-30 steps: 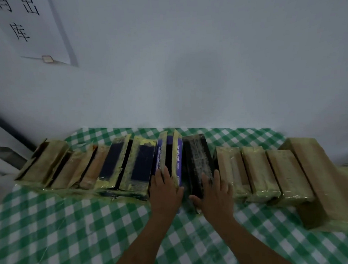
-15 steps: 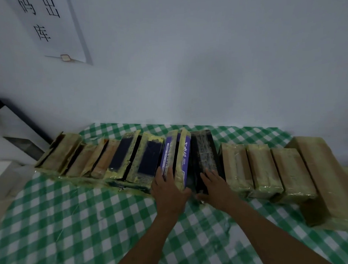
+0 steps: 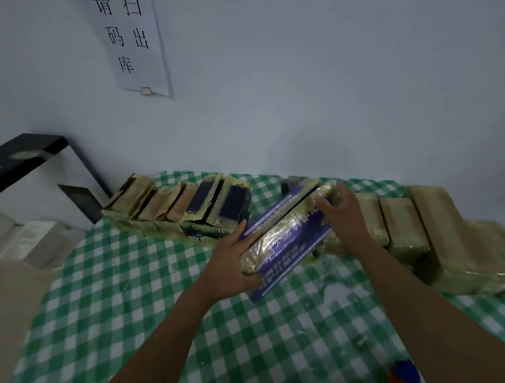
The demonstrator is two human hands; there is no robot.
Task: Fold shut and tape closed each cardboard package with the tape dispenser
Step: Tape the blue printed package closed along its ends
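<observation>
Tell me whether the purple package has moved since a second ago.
Yes. The purple package is out of its slot beside the dark blue package. It has been pulled toward the person and turned slantwise, held by left hand and right hand.

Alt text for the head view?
The left hand and right hand grip a purple package, yellow-taped, tilted over a green checked tablecloth. More taped packages line the white wall on both sides, under a paper sign.

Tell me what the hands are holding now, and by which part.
Both hold the purple rectangular cardboard package wrapped in yellowish tape: the left hand grips its near end, the right hand its far end.
</observation>
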